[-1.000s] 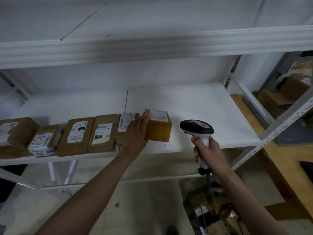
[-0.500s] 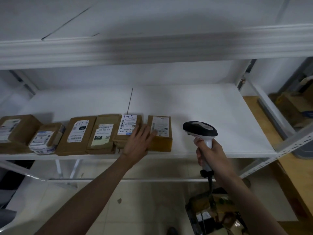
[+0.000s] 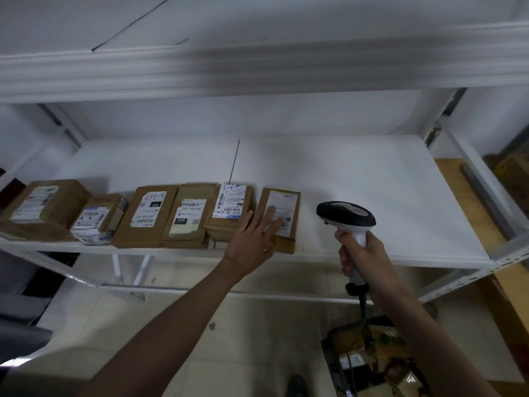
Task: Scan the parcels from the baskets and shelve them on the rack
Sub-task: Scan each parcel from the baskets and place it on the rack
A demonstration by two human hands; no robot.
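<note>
A small brown parcel (image 3: pixel 286 202) with a white label lies flat on the white rack shelf (image 3: pixel 372 196), at the right end of a row of parcels. My left hand (image 3: pixel 254 233) is spread flat, fingers resting on that parcel's label, gripping nothing. Left of it lie several more brown parcels, among them a stacked parcel (image 3: pixel 232 207), one labelled 220 (image 3: pixel 187 216) and one with handwriting (image 3: pixel 148 213). My right hand (image 3: pixel 360 253) grips a black-and-white barcode scanner (image 3: pixel 346 216) upright, to the right of the parcel. A basket of parcels (image 3: pixel 372 362) stands on the floor below.
The right half of the shelf is bare white board. An upper shelf edge (image 3: pixel 257 70) runs across overhead. A rack post (image 3: pixel 512 253) stands at the right, with a wooden surface (image 3: pixel 469 202) and boxes behind it. The tiled floor (image 3: pixel 257 325) shows below.
The parcel, held tilted in my left hand a second ago, now lies flat on the shelf. My left hand has let go and its fingers lie spread on the label. The scanner hand barely moved.
</note>
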